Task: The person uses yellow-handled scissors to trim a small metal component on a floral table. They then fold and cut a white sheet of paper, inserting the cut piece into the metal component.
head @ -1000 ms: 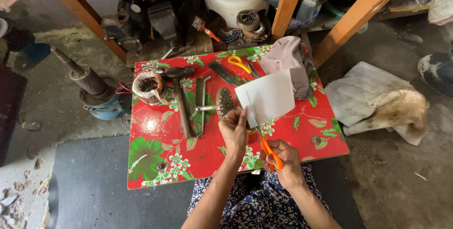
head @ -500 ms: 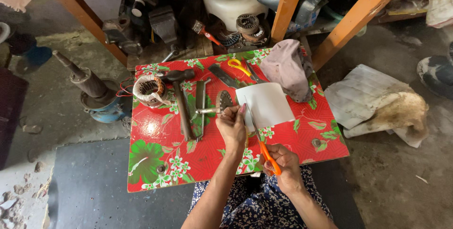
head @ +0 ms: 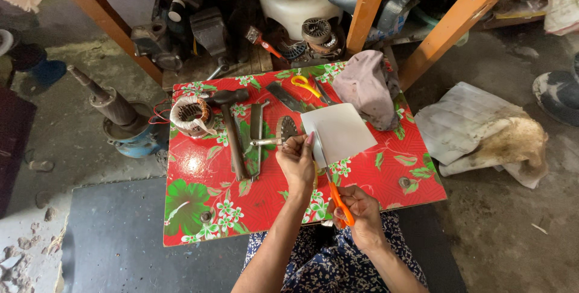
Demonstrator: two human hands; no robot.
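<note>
My left hand (head: 297,161) pinches the near left corner of a white sheet (head: 339,131) held just above the red flowered table (head: 199,208). My right hand (head: 360,213) grips orange-handled scissors (head: 338,199) whose blades reach up into the sheet's near edge, beside my left fingers. A stator with copper windings (head: 192,115) sits at the table's left. A hammer (head: 230,130) and a flat metal tool (head: 256,136) lie beside it.
Yellow-handled scissors (head: 306,85) and a grey cloth (head: 365,88) lie at the table's far side. Motor parts and a white tank (head: 295,3) crowd behind, between orange wooden legs (head: 369,3). A pump motor (head: 123,121) stands left; crumpled sacks (head: 482,130) lie right.
The sheet has swung down a little and flatter toward the table as my left hand shifted its pinch. The scissors stay at the sheet's near edge.
</note>
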